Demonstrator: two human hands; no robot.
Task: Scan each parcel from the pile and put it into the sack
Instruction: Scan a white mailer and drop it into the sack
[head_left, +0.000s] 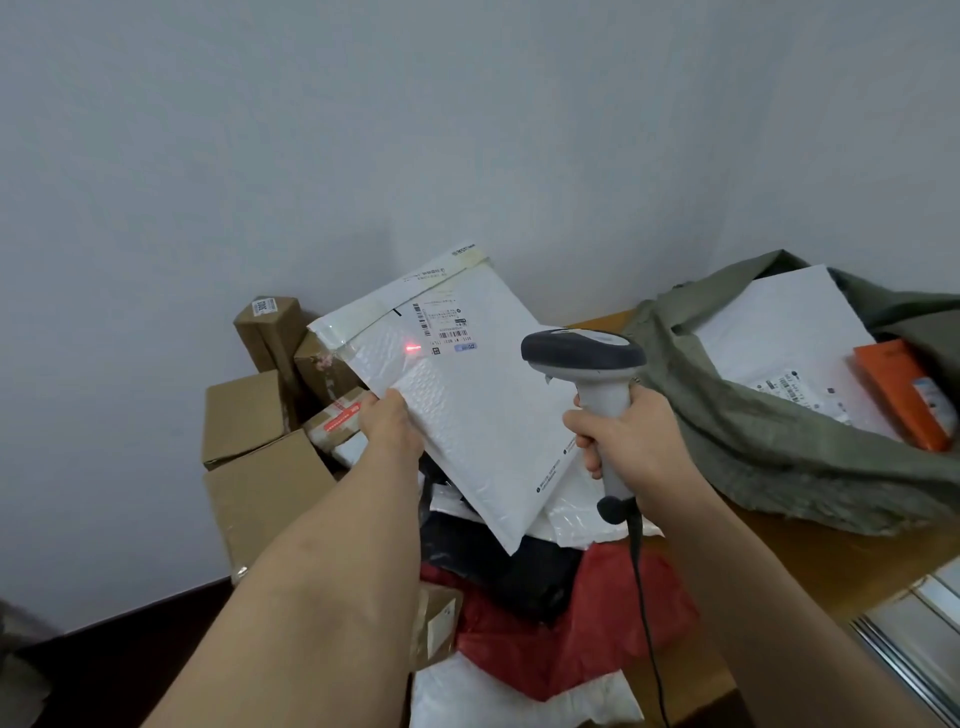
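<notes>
A plain grey wall (363, 130) backs the wooden table (810, 561). Cardboard boxes (249, 415) stack at the left. My left hand (389, 423) pinches the white bubble mailer (467, 410) by its left edge, thumb on top, above the pile (545, 597). My right hand (631, 441) wraps the scanner (589, 364) handle, its red beam just left of the label. The green sack (753, 431) lies open on the right.
</notes>
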